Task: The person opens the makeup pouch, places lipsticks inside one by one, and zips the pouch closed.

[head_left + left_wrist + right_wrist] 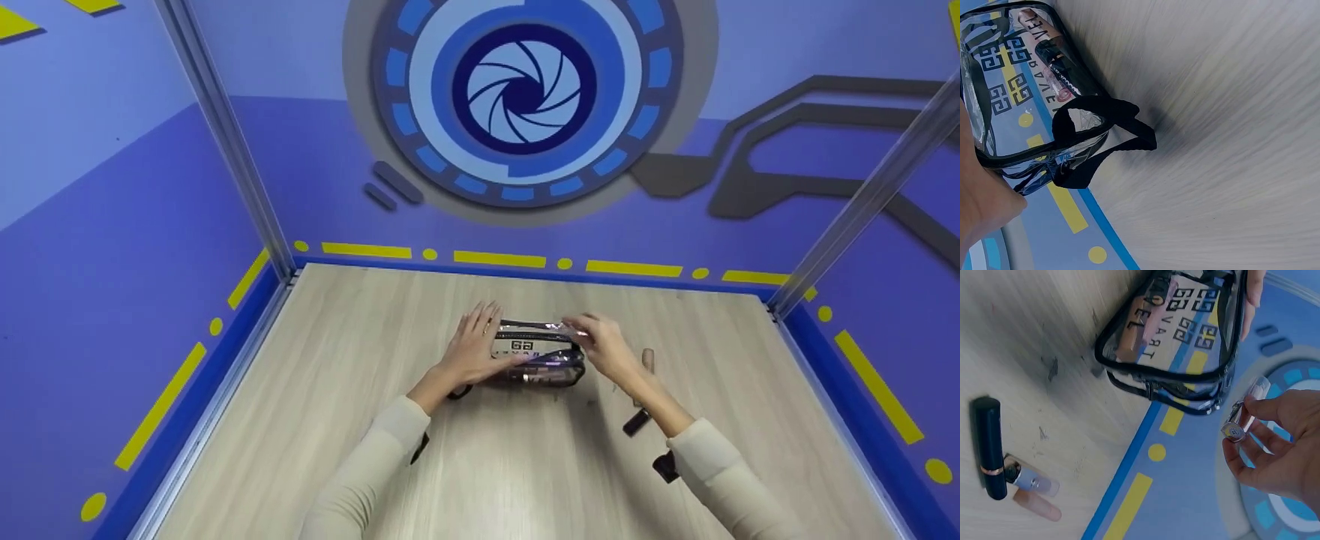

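Note:
A clear cosmetic pouch (536, 373) with black trim and dark lettering stands on the table. My left hand (471, 351) grips its left end, thumb on the near side and fingers on the far side. Inside the pouch lie several makeup tubes, among them a black one (1058, 62) and a brown one (1130, 337). A black strap loop (1145, 135) sticks out from the left end. My right hand (1283, 444) pinches a small clear lip gloss tube (1258, 389) with a shiny end between thumb and fingers, close to the pouch's right end.
To the right, partly behind my right forearm, a black tube (989, 447), a silver-and-clear tube (1030, 479) and a pinkish tube (1037, 504) lie on the wooden tabletop (360, 315). Blue printed walls (322, 172) enclose the table at the back and both sides.

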